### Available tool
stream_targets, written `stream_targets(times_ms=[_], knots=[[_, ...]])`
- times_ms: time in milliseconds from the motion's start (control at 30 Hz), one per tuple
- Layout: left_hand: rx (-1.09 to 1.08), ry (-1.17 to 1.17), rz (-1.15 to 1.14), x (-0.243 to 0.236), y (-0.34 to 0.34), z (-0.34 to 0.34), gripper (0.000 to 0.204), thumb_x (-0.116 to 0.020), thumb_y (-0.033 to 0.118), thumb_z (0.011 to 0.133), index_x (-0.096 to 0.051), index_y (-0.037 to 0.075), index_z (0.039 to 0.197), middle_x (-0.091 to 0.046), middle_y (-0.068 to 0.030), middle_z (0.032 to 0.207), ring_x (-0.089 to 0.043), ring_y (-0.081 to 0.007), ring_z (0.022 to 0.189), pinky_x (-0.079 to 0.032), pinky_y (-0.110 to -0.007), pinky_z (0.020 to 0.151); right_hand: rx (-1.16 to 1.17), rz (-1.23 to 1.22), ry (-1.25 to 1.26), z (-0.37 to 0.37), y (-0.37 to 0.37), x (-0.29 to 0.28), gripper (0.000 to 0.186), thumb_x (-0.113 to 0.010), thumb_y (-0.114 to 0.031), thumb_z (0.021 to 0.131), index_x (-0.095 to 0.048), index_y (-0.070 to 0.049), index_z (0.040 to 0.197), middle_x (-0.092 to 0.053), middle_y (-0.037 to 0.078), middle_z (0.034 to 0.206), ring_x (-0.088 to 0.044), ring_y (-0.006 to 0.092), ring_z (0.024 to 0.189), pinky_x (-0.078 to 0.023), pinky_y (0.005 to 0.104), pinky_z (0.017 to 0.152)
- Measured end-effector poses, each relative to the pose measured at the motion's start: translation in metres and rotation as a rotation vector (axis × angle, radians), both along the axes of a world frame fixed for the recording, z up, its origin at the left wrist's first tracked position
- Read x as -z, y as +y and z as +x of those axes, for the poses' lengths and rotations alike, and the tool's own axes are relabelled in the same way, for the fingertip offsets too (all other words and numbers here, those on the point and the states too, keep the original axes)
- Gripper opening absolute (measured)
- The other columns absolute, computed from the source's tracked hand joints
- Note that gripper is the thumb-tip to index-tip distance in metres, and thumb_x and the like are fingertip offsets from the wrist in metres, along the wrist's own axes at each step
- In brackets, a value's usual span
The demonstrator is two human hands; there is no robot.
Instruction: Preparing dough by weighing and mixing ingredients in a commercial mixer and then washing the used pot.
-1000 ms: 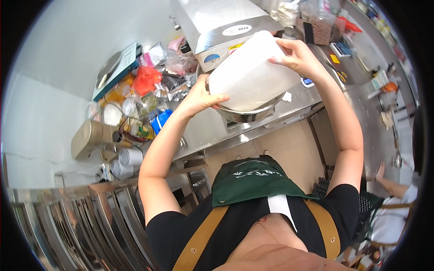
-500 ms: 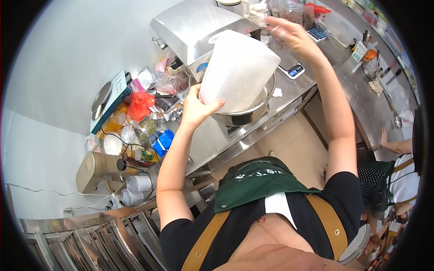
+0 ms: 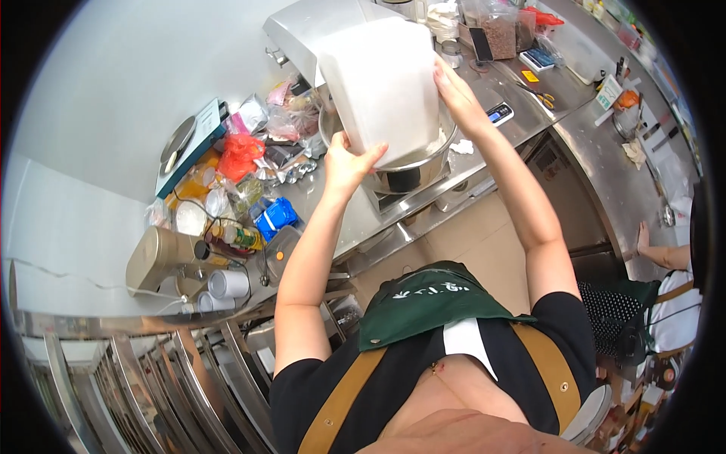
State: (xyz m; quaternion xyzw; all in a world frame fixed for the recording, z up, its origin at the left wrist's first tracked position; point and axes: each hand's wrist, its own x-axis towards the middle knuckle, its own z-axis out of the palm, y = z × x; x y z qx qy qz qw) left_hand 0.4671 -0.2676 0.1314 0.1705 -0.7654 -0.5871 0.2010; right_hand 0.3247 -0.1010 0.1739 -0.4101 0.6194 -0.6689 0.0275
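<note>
A large white plastic container (image 3: 386,91) is tilted over a steel mixing bowl (image 3: 425,175), and I hold it between both hands. My left hand (image 3: 350,168) grips its lower left edge, thumb on the near face and the other fingers partly hidden behind. My right hand (image 3: 461,98) presses against its right side, fingers closed along the wall. The container hides most of the bowl's inside, so I cannot see what it holds. Behind the container stands the silver housing of a big machine (image 3: 299,38).
Bagged goods, a red plastic bag (image 3: 242,155) and a blue packet (image 3: 276,218) crowd the counter's left. A small digital scale (image 3: 499,113) sits right of the bowl; scissors (image 3: 541,96) and a phone (image 3: 480,45) lie beyond. Another person's arm (image 3: 665,256) rests at far right.
My right hand has come down from the air onto the container's right side. The container has shifted left and stands more upright.
</note>
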Motion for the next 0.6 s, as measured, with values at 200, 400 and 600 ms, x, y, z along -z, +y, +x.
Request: stream_targets(times_ms=[200,400,600], knots=[[-0.175,0.074,-0.243,0.011,0.011,-0.009,0.062,-0.070,0.048,0.059,-0.060,-0.008,0.085,-0.058,-0.0218,0.089,-0.057,-0.0270,0.084,-0.043,-0.034,0.075,-0.109,0.173,0.201,-0.021,-0.001,-0.038,0.055,-0.036,-0.038,0.089,-0.024,-0.005,0.132,-0.030,0.009,0.133,-0.027,0.0187,0.123,-0.020,0.0304,0.100],[-0.243,0.142,-0.187,0.013,0.027,-0.008,0.056,-0.071,0.045,0.058,-0.062,-0.004,0.083,-0.062,-0.0144,0.071,-0.059,-0.0216,0.066,-0.046,-0.031,0.064,0.109,0.165,0.406,-0.051,0.020,-0.049,0.051,-0.036,-0.034,0.090,-0.028,-0.001,0.128,-0.029,0.014,0.133,-0.027,0.0205,0.123,-0.020,0.0304,0.101],[-0.267,0.121,-0.148,0.013,0.040,-0.021,0.054,-0.071,0.045,0.059,-0.063,-0.003,0.082,-0.062,-0.0111,0.068,-0.059,-0.0158,0.057,-0.046,-0.027,0.052,0.279,0.090,0.228,-0.008,0.011,0.000,0.048,-0.034,-0.032,0.090,-0.034,0.003,0.124,-0.034,0.017,0.130,-0.028,0.0240,0.123,-0.022,0.0313,0.100]])
